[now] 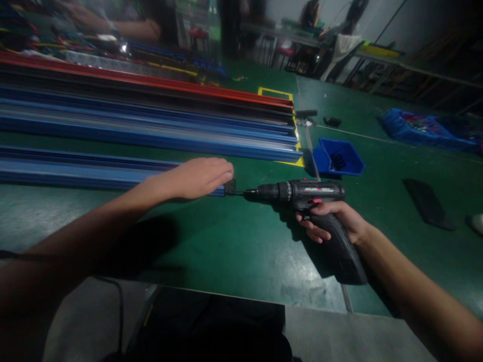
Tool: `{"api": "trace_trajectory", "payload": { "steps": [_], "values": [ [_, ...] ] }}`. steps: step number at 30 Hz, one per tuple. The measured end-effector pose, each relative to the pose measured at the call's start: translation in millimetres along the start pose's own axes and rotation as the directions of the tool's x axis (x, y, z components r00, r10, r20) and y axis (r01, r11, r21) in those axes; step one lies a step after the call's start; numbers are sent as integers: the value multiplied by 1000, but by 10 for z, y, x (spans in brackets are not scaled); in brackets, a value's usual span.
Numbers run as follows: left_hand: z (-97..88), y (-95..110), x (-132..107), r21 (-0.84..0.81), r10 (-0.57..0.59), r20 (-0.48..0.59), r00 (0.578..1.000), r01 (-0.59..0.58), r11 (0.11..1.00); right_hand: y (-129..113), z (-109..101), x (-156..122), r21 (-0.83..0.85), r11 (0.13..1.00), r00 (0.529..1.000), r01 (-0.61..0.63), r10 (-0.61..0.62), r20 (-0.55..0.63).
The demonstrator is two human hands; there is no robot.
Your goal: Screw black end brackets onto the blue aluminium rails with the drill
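My right hand (332,221) is wrapped round the grip of a black cordless drill (317,191), which points left. Its long bit meets a small black end piece (230,187) at the right end of a blue metal profile (94,173). Over that same end lies my left hand (204,177), its fingers curled down around the profile close to the end piece. The fingertips of my left hand are partly hidden behind the profile.
Several blue, black and red profiles (151,110) lie side by side farther back, ending at yellow tape (298,162). A blue bin (339,158) with dark parts stands beyond the drill. At right are a black flat object (426,203) and a blue tray (422,128). Another person's arm (136,29) shows at upper left.
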State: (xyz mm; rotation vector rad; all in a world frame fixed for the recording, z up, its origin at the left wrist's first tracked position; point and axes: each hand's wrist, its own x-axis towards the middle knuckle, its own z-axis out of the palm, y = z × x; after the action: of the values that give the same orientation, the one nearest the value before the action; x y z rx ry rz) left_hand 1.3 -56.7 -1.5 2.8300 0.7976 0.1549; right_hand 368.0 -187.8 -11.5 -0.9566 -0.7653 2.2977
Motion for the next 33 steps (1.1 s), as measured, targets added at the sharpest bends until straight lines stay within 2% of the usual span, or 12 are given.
{"api": "trace_trajectory", "payload": {
  "steps": [33],
  "values": [
    [2, -2, -3, 3, 2, 2, 1000, -2, 1000, 3, 0, -4, 35, 999, 999, 10, -11, 32]
  ]
}}
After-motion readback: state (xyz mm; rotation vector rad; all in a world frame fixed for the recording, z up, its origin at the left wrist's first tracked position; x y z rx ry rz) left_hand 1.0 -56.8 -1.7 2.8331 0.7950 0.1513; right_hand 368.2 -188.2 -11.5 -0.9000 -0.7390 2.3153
